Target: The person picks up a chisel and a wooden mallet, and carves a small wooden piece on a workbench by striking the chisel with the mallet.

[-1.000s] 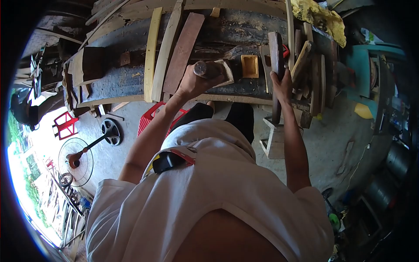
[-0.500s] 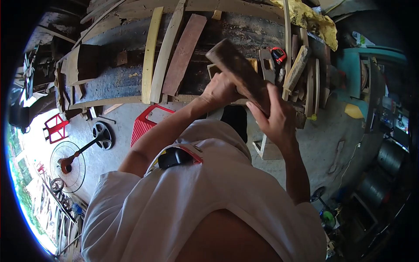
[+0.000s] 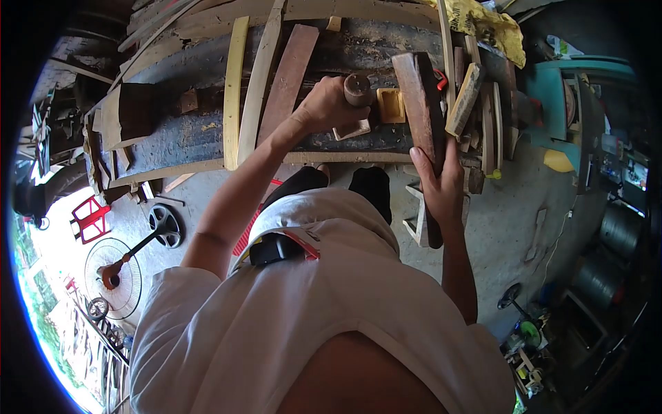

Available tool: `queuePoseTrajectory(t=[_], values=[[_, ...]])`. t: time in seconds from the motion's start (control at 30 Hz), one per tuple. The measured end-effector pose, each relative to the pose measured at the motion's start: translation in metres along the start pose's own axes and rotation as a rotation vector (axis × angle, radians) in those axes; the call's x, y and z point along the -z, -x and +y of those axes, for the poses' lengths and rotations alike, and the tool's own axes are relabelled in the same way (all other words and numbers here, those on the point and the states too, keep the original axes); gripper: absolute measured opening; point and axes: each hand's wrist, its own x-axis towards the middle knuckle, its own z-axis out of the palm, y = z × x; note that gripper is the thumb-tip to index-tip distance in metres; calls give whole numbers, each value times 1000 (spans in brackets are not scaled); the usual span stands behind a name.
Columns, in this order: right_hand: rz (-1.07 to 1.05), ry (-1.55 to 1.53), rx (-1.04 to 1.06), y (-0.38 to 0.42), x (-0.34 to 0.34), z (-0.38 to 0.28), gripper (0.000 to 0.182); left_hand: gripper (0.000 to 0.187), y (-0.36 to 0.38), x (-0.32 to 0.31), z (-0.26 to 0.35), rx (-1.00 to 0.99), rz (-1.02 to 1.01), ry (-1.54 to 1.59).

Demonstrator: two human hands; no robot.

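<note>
My left hand (image 3: 324, 105) is closed around an upright chisel-like tool with a round wooden handle (image 3: 357, 88); its lower end is hidden from above. Just below that hand, a pale wooden block (image 3: 352, 130) lies on the workbench (image 3: 200, 143). To its right sits a small yellowish wooden block (image 3: 391, 105) with a hollowed face. My right hand (image 3: 443, 181) grips a long, thick wooden bar (image 3: 422, 103), dark brown and worn. The bar's wide end points away from me over the bench, and its other end reaches down past my wrist.
Across the bench lie a yellow strip (image 3: 236, 90), a pale strip (image 3: 261, 86) and a reddish board (image 3: 288, 83). Offcuts (image 3: 465, 100) crowd the right side, near a yellow sack (image 3: 483, 27). A fan (image 3: 112, 279) stands on the floor to the left.
My left hand has moved up and left over the bench, bringing the round handle into view. The bar in my right hand has swung from a left slant to nearly straight ahead.
</note>
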Motion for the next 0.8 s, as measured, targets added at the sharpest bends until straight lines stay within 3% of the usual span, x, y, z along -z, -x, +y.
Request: queuePoseTrajectory(t=[0.17,0.2,0.33,0.4,0.43,0.53,0.6,0.63,0.7,0.8], values=[[-11,-26,-23,3,-3,0,45,23,4,-1,-6,6,-231,-71],[-25,-39,-13,3,-3,-4,45,23,9,-5,-6,-103,-190,-91],[-4,-52,22,4,0,-26,49,27,18,-16,7,-44,-170,-173],[197,-48,331,5,-3,-39,50,31,23,-19,13,-40,-155,-164],[200,-50,334,5,-7,-39,50,35,23,-19,15,-39,-138,-154],[-118,261,140,6,-17,-22,47,37,29,-25,15,-188,-30,-103],[-87,231,157,2,-14,-20,48,35,30,-27,15,-273,80,-79],[-66,191,163,2,-14,-18,48,35,31,-26,12,-267,85,-81],[-19,110,188,0,-18,-9,46,32,28,-19,4,-17,-87,-101],[14,2,69,0,-12,-4,42,21,15,-2,-6,37,-43,-12]])
